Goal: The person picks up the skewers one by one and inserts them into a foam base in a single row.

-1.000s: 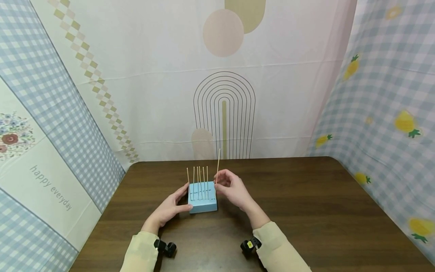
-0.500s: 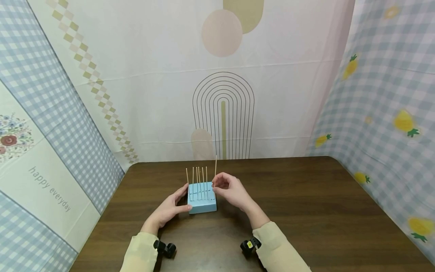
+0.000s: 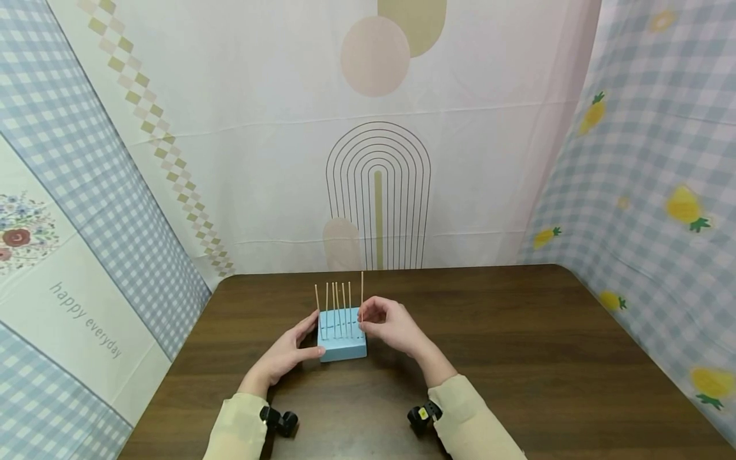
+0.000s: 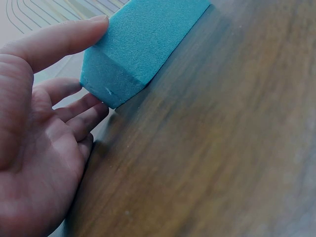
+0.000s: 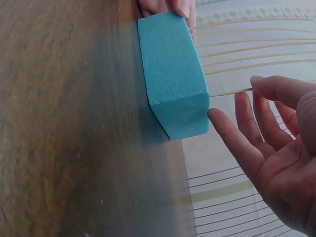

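Observation:
A light-blue foam block (image 3: 343,353) lies on the table, small dark marks dotted over its top. Several thin wooden skewers (image 3: 328,310) stand upright in its left and middle part. My left hand (image 3: 284,351) holds the block's left end, thumb at the near corner and fingers along the side. My right hand (image 3: 392,324) pinches another skewer (image 3: 362,291) between thumb and fingers, upright over the block's right edge. In the right wrist view, this skewer's (image 5: 229,93) lower end meets the block's top face, and a lower finger reaches close to the block's corner.
The dark wooden table (image 3: 517,358) stretches out on both sides of the block. A patterned white cloth (image 3: 276,191) hangs behind the table, with checked cloths on the left and right. Each wrist wears a small black camera (image 3: 278,421).
My right hand has shifted slightly left and down, lowering its skewer toward the block and turning it more upright. The left hand and the block keep their places.

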A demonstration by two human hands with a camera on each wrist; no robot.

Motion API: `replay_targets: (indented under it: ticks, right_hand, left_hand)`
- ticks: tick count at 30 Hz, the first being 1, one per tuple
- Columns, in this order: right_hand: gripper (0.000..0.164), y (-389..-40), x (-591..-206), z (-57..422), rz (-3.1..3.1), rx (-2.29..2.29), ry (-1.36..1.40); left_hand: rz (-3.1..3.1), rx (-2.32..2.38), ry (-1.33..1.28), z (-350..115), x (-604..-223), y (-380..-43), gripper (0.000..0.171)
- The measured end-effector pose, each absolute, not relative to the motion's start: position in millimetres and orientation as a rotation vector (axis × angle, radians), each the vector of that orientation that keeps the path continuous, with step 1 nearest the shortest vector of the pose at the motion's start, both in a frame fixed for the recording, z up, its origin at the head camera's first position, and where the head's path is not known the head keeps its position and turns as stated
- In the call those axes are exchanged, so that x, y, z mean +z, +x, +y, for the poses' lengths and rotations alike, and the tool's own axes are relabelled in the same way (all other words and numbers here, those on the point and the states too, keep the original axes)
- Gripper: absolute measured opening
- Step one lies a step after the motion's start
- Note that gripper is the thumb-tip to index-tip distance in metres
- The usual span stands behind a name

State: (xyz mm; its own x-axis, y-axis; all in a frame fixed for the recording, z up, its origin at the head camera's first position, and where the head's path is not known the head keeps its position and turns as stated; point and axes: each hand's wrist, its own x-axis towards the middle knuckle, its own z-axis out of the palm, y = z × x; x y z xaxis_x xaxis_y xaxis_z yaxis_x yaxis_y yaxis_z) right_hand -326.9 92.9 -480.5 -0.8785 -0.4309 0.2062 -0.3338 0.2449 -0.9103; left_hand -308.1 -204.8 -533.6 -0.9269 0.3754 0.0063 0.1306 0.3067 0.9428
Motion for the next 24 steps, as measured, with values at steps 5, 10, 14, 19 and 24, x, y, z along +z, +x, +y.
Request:
replay_targets:
  ticks: [5, 10, 14, 19, 24]
  right_hand:
    - [0.013, -325.8, -480.1, 93.6, 2.384, -1.724, -0.723]
    - [0.013, -325.4, -480.9, 94.9, 2.383, -1.697, -0.721]
    - [0.013, -325.2, -481.8, 95.4, 2.401, -1.661, -0.713]
    - [0.013, -324.6, -481.5, 94.4, 2.432, -1.609, -0.705]
    - [0.013, -325.5, -482.3, 92.8, 2.446, -1.594, -0.714]
  left_hand:
    - [2.361, 1.667, 0.470, -204.4, -533.6, -308.1, 0.096]
    - [2.364, 1.662, 0.475, -204.3, -533.3, -307.8, 0.096]
    - [2.364, 1.660, 0.475, -204.3, -532.9, -307.5, 0.096]
    - [2.370, 1.657, 0.477, -204.4, -533.1, -307.3, 0.095]
    - [2.368, 1.664, 0.476, -205.1, -533.6, -307.7, 0.095]
